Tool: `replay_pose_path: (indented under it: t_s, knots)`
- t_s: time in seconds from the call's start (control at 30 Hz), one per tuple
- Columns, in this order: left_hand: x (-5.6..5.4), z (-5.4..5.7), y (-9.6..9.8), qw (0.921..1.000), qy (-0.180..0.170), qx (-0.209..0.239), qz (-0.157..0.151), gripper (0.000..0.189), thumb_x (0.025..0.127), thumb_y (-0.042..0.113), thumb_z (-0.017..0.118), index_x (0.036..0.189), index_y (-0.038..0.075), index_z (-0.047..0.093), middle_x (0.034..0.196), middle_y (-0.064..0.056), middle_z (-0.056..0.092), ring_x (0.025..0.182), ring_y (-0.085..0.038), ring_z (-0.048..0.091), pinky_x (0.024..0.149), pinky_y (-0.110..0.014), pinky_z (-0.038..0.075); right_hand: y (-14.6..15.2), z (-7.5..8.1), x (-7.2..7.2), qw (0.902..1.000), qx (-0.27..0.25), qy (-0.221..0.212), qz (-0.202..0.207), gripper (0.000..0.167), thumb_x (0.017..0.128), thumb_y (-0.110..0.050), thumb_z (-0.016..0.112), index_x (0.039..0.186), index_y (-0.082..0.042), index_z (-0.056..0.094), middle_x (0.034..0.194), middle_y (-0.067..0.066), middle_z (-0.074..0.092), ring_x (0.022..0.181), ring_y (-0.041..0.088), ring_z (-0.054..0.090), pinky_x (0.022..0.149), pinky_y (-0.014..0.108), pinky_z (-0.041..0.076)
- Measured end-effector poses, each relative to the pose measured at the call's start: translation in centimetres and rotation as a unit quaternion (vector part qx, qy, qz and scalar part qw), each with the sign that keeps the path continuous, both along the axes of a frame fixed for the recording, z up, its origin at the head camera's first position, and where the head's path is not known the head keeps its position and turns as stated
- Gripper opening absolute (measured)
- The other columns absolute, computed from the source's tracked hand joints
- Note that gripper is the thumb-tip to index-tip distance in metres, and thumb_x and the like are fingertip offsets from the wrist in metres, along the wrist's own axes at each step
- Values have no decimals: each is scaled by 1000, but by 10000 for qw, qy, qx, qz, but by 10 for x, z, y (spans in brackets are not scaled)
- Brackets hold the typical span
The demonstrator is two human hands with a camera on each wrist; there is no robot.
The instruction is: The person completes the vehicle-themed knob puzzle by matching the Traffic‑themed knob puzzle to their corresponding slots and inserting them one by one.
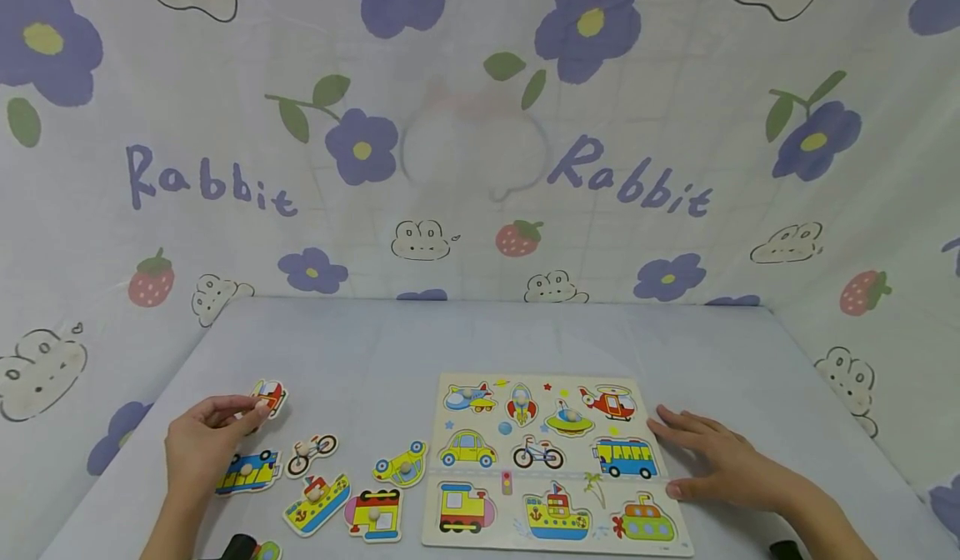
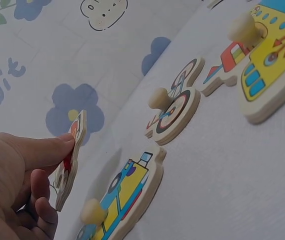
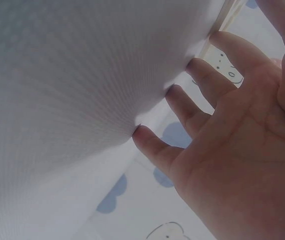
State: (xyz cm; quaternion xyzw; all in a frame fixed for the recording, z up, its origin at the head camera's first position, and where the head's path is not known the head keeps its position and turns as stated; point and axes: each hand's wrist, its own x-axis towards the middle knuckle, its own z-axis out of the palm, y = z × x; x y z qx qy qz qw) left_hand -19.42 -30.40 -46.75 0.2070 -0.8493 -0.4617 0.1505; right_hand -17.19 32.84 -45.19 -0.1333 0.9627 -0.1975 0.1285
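My left hand (image 1: 202,439) pinches a small red wooden puzzle piece (image 1: 272,395) between thumb and fingers, raised over the table's left side. Seen nearly edge-on in the left wrist view, the red piece (image 2: 71,162) is partly covered by the thumb. Below it lies a bus piece (image 1: 249,472) with a round knob, beside a bicycle piece (image 1: 311,454). With fingers spread, my right hand (image 1: 723,460) rests on the table at the right edge of the puzzle board (image 1: 555,482). Its thumb and index fingertip touch that edge.
Knobbed boat (image 1: 317,503), train (image 1: 375,517) and car (image 1: 402,465) pieces lie left of the board. A green piece (image 1: 268,551) shows partly at the bottom edge, behind a dark object (image 1: 238,547). Knobs stand on the board's plane, rocket and saucer. A patterned curtain (image 1: 480,127) hangs behind.
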Motion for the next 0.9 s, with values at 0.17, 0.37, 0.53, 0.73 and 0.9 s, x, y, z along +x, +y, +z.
replay_pose_path:
  t_s: [0.17,0.37,0.53,0.73,0.9]
  knots:
    - [1,0,2,10000,-47,45,-71,46,79,43,83,107,7,71,92,-4,74,78,-16,62,60,-19,45,0,0,-1,10000,15,-22,0,95,66,-61,80,147,-21,49,157,8,31,140,49,16,95,78,18]
    - [1,2,5,9998,-58,137,-139,47,78,42,83,108,7,71,93,-4,74,78,-15,64,63,-18,46,1,0,0,10000,-6,-1,13,94,67,-61,79,147,-22,49,157,7,31,140,48,16,96,78,18]
    - [2,4,8,9996,-131,130,-215,47,80,42,82,108,8,71,92,-4,74,76,-17,66,60,-20,45,1,0,0,10000,-9,29,35,94,67,-61,79,147,-22,48,157,8,32,140,49,17,95,78,18]
    - [2,5,11,9994,-137,137,-282,46,79,41,83,107,8,71,93,-3,74,77,-13,65,63,-18,46,0,0,1,10000,3,26,2,94,67,-61,79,147,-23,49,157,7,32,140,48,17,95,78,18]
    - [2,5,15,9991,-114,174,-364,46,78,41,84,107,8,72,93,-3,74,78,-13,64,66,-17,45,-1,0,1,10000,51,32,-36,93,67,-60,80,147,-23,49,157,8,32,140,49,17,94,79,18]
